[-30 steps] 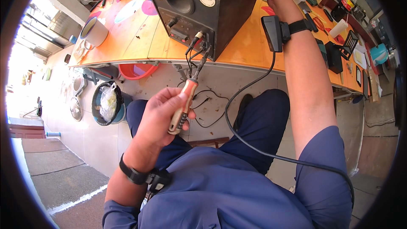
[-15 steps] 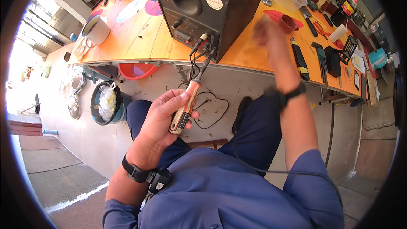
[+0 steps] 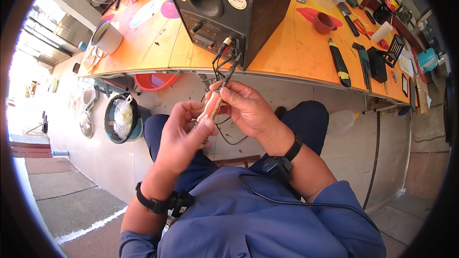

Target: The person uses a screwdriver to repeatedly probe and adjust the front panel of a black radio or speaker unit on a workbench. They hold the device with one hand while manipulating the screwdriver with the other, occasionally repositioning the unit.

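In front of my lap I hold a red-and-cream tool handle with both hands, tilted up toward the speaker. My left hand is closed around its lower part, thumb on top. The fingers of my right hand pinch its upper end, by the dark cables. My fingers hide much of the handle, and its exact kind is unclear. Just beyond, the black speaker sits at the table's edge with its knob and socket panel toward me. A plug and dark cables hang from its sockets.
On the orange table stand a white enamel mug at left and a brown cup at right. A black-and-yellow cutter, knife and scissors lie right. Below are a lined bin and red basin.
My right hand has come back from beside the brown cup to the handle's upper end. My left hand has shifted its fingers on the handle and stays closed around it.
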A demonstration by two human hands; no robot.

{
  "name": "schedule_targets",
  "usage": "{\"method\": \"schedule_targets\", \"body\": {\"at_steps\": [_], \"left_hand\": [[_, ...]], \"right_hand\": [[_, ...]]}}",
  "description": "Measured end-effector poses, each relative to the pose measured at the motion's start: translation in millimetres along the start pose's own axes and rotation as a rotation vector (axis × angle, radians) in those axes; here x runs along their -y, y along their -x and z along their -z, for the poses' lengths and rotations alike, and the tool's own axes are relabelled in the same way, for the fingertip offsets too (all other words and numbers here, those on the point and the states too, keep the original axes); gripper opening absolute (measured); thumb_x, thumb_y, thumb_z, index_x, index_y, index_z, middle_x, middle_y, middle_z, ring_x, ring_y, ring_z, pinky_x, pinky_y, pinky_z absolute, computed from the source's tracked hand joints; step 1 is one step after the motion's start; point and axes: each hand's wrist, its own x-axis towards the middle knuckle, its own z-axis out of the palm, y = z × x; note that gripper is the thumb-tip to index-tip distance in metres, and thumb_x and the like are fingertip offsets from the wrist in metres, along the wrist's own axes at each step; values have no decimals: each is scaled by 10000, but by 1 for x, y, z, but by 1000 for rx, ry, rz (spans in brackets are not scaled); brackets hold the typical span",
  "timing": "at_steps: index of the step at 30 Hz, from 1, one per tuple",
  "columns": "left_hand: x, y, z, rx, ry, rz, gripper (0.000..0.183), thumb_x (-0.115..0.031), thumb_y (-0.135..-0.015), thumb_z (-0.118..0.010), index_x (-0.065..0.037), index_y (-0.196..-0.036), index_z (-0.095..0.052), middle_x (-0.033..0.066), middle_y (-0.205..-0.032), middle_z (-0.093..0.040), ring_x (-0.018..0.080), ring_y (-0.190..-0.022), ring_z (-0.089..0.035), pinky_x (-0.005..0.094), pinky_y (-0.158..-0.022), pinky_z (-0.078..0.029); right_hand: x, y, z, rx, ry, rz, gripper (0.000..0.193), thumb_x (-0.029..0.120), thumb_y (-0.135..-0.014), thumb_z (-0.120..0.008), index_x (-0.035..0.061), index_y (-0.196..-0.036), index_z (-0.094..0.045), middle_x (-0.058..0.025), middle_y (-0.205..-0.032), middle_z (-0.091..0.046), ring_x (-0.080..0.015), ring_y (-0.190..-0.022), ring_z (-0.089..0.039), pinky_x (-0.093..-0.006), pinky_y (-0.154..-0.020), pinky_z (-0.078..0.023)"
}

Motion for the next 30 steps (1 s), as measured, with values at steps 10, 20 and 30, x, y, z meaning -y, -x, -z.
{"method": "schedule_targets", "body": {"at_steps": [10, 20, 30], "left_hand": [[4, 11, 8, 131, 266, 141, 404, -272, -1058, -593, 14, -1331, -515, 123, -983, -685, 149, -669, -628, 252, -559, -463], [20, 11, 7, -77, -690, -407, 383, -352, -1091, -531, -21, -1281, -557, 137, -980, -703, 153, -636, -629, 216, -511, -427], [7, 16, 4, 54, 109, 45, 409, -277, -1056, -605, 29, -1315, -522, 113, -1009, -669, 117, -724, -632, 221, -605, -494]], "right_hand": [[0, -7, 3, -13, -90, -26, 289, 323, -1067, -596, 78, -1175, -707, -73, -1120, -740, -126, -951, -696, -250, -738, -528], [-4, -7, 3, -75, -24, -11, 317, 339, -1070, -587, 73, -1202, -696, -103, -1131, -737, -159, -959, -713, -304, -801, -577], [-6, -6, 4, -18, -55, 4, 335, 341, -1071, -577, 59, -1220, -677, -130, -1148, -716, -252, -1044, -721, -396, -904, -599]]}}
